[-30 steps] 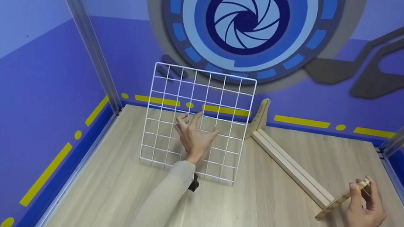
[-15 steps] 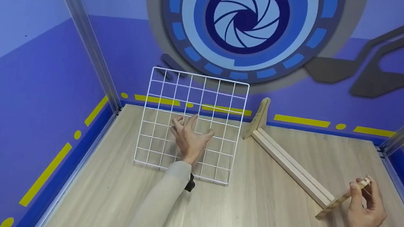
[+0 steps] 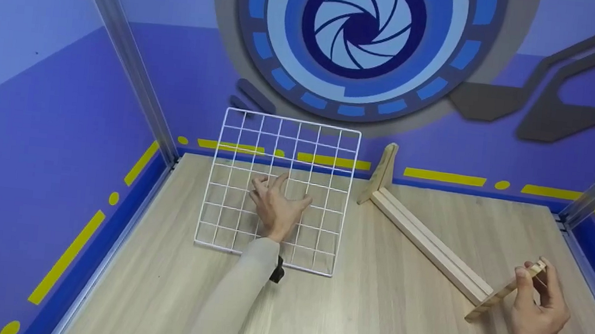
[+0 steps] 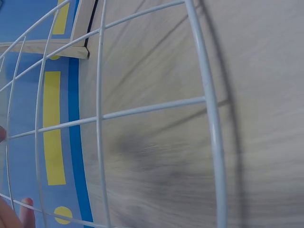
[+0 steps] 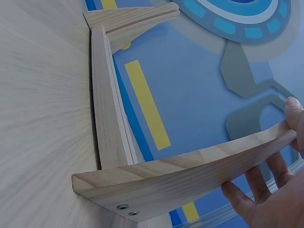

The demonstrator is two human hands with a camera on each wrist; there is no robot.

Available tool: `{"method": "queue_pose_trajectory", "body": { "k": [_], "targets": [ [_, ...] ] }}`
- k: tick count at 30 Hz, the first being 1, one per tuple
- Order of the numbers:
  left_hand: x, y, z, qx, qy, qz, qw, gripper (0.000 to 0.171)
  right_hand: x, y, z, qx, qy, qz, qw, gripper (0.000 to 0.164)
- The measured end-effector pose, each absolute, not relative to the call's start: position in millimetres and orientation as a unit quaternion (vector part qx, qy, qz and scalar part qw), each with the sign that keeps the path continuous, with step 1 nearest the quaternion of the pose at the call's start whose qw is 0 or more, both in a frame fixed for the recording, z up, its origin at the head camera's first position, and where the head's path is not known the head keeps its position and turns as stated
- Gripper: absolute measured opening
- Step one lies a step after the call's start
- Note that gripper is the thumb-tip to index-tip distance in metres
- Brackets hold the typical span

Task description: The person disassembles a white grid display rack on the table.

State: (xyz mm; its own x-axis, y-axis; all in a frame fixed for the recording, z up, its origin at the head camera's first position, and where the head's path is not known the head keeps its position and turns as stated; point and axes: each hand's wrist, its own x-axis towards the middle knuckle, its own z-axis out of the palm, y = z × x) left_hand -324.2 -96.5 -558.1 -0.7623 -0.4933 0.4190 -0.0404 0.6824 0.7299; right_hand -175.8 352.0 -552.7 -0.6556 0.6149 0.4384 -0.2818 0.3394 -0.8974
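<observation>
A white wire grid panel [image 3: 350,183] leans steeply on the left of the tabletop, tilted back. My left hand [image 3: 277,208] grips its wires near the middle, thumb and fingers spread across the mesh. Thick white wires [image 4: 216,137] fill the left wrist view, where only fingertips show at the lower left edge. On the right lies a wooden stand: a grooved beam [image 3: 432,246] joining two upright end pieces. My right hand [image 3: 539,316] pinches the top of the near end piece [image 5: 185,173] between thumb and fingers. Two screws [image 5: 122,206] show in that piece's outer face.
The pale wood tabletop [image 3: 348,324] meets a blue printed back wall [image 3: 441,148] behind the panel and stand. A blue side wall [image 3: 56,176] rises on the left, with metal posts [image 3: 128,58] at the corners.
My left hand has lowered the wire grid panel and shifted it slightly left; its top edge now sits lower. The right hand and the wooden stand have stayed put.
</observation>
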Motion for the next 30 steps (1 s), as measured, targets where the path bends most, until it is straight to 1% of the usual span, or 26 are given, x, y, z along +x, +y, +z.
{"method": "queue_pose_trajectory", "body": {
  "k": [12, 24, 30],
  "targets": [
    [-326.4, -102.0, -566.9, 0.159, -0.881, -0.354, 0.27, 0.083, -179.1, 353.4, -553.9, -0.119, -0.711, 0.563, 0.405, 0.047],
    [-327.6, -107.4, -579.4, 0.162, -0.884, -0.349, 0.265, 0.079, -177.7, 352.8, -554.5, -0.123, -0.713, 0.565, 0.398, 0.047],
    [-329.2, -109.6, -581.6, 0.17, -0.887, -0.35, 0.248, 0.079, -178.2, 353.5, -555.7, -0.119, -0.719, 0.553, 0.405, 0.047]
  ]
}}
